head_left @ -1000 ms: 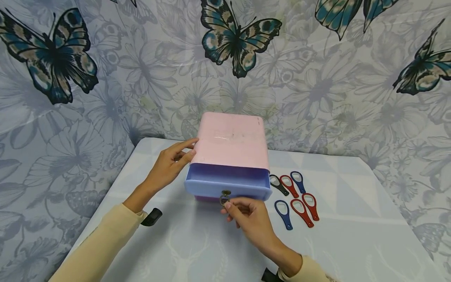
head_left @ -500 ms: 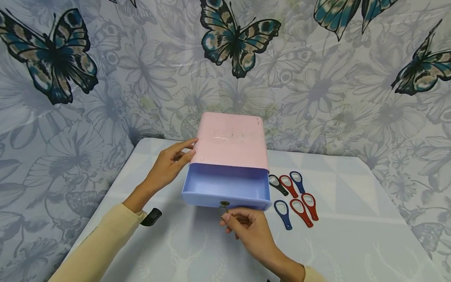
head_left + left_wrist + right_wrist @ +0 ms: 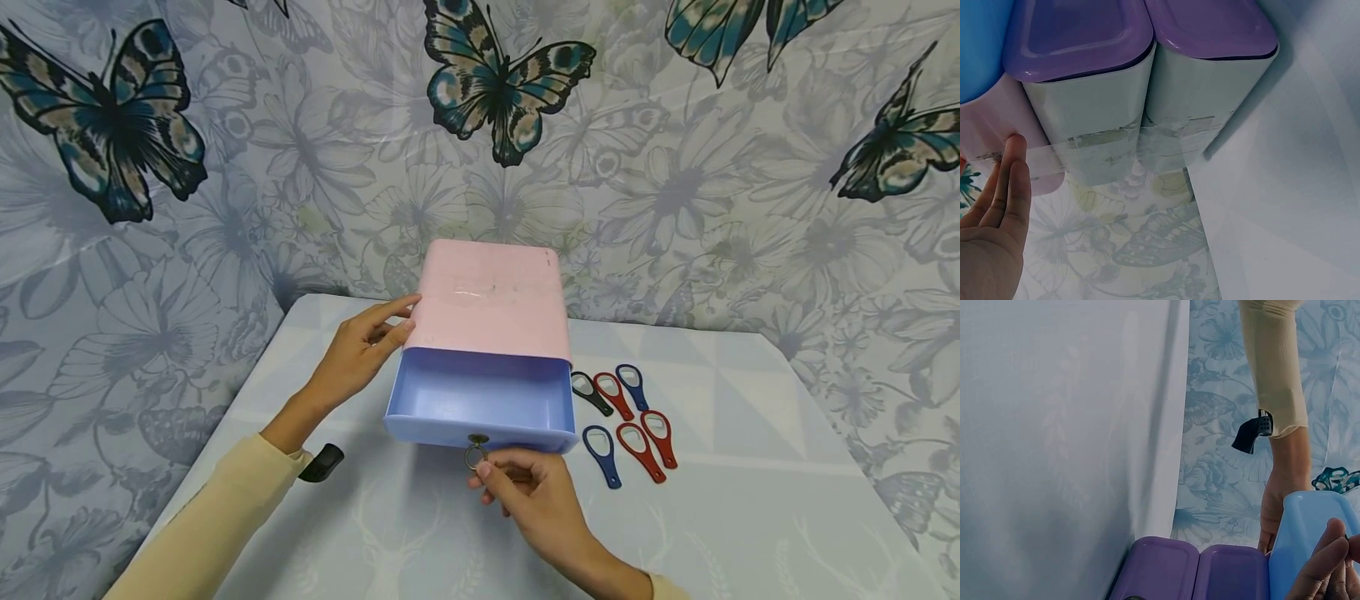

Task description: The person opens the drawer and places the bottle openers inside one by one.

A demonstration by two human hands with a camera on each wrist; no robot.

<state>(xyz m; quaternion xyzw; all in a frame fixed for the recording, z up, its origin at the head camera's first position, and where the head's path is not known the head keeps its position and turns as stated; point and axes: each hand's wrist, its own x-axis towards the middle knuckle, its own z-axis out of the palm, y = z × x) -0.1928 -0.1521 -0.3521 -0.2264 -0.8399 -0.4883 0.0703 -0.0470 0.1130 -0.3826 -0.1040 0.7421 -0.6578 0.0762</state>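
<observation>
A small drawer unit stands on the table, its pink top casing [image 3: 491, 304] uppermost. The blue drawer [image 3: 480, 429] is pulled well out, and its visible inside holds nothing. My right hand [image 3: 536, 496] pinches the metal ring pull [image 3: 475, 457] on the drawer front between thumb and finger. Against the casing's left side rests my left hand [image 3: 360, 346], fingers extended. In the left wrist view, those fingers touch the pink casing beside two pale green casings [image 3: 1088, 106], which have purple drawers [image 3: 1079, 37] and clear tape across them.
Several small magnifying glasses with red, blue and black frames, such as a red one [image 3: 641, 452], lie on the table [image 3: 750, 467] right of the unit. Behind the table hangs a butterfly-patterned cloth [image 3: 675, 208]. A black strap end [image 3: 322, 463] juts from my left wrist.
My right hand has drawn the blue drawer farther out toward me by its ring, showing more of its inside. The left hand has stayed against the casing.
</observation>
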